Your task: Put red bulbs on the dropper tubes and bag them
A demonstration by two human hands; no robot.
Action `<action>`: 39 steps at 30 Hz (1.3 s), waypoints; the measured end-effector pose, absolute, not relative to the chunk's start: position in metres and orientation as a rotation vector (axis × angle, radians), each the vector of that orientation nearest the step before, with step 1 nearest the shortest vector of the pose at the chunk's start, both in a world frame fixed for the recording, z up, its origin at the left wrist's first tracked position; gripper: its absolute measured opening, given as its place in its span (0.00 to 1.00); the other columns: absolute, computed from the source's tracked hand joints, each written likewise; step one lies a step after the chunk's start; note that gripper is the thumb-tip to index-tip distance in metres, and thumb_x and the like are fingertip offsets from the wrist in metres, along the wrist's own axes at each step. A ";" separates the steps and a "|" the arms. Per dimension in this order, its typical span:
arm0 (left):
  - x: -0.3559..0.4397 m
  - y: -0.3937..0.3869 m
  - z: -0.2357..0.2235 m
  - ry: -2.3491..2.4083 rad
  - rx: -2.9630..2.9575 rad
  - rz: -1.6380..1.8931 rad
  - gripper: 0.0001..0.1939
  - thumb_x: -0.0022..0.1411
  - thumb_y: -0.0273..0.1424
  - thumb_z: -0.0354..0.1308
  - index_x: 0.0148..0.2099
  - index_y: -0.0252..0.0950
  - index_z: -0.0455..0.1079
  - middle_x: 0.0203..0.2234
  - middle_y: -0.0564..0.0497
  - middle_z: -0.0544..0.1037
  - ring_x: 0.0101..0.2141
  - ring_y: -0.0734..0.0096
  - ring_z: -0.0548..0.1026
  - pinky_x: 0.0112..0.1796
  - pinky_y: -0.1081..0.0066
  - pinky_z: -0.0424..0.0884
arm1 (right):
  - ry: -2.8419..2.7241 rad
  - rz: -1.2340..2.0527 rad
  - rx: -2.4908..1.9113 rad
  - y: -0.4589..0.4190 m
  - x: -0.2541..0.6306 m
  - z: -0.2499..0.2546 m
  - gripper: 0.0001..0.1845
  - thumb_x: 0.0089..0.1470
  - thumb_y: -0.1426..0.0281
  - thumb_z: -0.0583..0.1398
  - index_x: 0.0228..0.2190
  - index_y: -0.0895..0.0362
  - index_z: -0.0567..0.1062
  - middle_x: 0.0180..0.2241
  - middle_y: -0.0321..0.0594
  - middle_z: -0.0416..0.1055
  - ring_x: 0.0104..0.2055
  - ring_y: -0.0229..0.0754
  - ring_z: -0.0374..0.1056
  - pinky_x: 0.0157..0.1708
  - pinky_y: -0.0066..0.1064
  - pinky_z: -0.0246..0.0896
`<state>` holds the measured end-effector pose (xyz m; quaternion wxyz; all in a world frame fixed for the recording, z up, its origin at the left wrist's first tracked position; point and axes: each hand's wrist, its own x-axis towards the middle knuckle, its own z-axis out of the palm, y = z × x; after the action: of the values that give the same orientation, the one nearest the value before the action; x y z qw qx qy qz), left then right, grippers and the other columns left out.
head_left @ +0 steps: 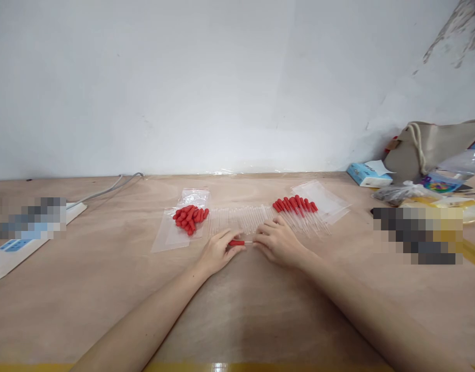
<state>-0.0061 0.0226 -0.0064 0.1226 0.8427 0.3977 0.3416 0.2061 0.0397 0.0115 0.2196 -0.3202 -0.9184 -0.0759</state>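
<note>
My left hand (218, 253) is closed around a red rubber bulb (237, 243), pinched between thumb and fingers. From the bulb's right end a thin clear tube (248, 242) runs to my right hand (278, 244), whose fingers are closed on it. Behind my hands lies a row of clear glass dropper tubes (248, 219) side by side. A heap of loose red rubber bulbs (189, 218) rests on plastic bags to the left. On the right, several droppers with red bulbs (295, 204) lie in a slanted row, their clear tubes pointing toward me.
Clear plastic bags (169, 237) lie under the bulb heap, and more bags (322, 199) sit behind the droppers. At the right stand a blue tissue pack (369, 174) and a grey bag (442, 147). A grey cable (109, 189) runs along the left. A white wall rises behind the table.
</note>
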 end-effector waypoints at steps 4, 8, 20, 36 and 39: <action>-0.012 0.022 -0.007 1.390 2.349 0.990 0.29 0.55 0.36 0.56 0.57 0.40 0.51 0.40 0.49 0.68 0.33 0.71 0.67 0.35 0.69 0.67 | -2.228 -0.241 -1.337 0.056 0.230 0.016 0.16 0.54 0.65 0.51 0.23 0.56 0.73 0.26 0.39 0.72 0.32 0.39 0.63 0.35 0.34 0.41; -0.012 0.020 -0.006 1.362 2.381 0.883 0.23 0.57 0.32 0.53 0.55 0.40 0.53 0.38 0.50 0.67 0.31 0.72 0.66 0.34 0.70 0.66 | -1.830 -0.100 -1.867 0.075 0.265 0.021 0.16 0.51 0.61 0.51 0.23 0.55 0.74 0.24 0.38 0.72 0.30 0.42 0.65 0.35 0.34 0.44; -0.011 0.022 -0.007 1.346 2.408 0.840 0.15 0.58 0.32 0.52 0.48 0.40 0.60 0.35 0.52 0.66 0.30 0.73 0.66 0.33 0.71 0.65 | -1.692 0.060 -2.187 0.088 0.291 0.015 0.16 0.45 0.57 0.53 0.26 0.54 0.74 0.28 0.41 0.73 0.34 0.49 0.67 0.39 0.39 0.50; -0.010 0.021 -0.005 1.289 2.419 0.849 0.10 0.59 0.31 0.51 0.44 0.39 0.64 0.37 0.51 0.67 0.28 0.75 0.67 0.31 0.72 0.65 | -1.708 0.170 -2.145 0.088 0.289 0.013 0.17 0.43 0.54 0.54 0.25 0.54 0.74 0.28 0.40 0.73 0.34 0.49 0.67 0.35 0.37 0.51; -0.010 0.021 -0.005 1.289 2.424 0.849 0.10 0.59 0.31 0.51 0.44 0.39 0.64 0.36 0.51 0.67 0.28 0.75 0.67 0.31 0.72 0.64 | -1.672 0.096 -2.098 0.085 0.287 0.015 0.17 0.43 0.56 0.54 0.28 0.54 0.73 0.29 0.40 0.73 0.34 0.47 0.67 0.37 0.39 0.49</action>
<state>-0.0097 0.0213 -0.0049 0.1335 0.8359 0.4446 0.2928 0.2872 0.0851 0.0151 0.2268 -0.7612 -0.6066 0.0348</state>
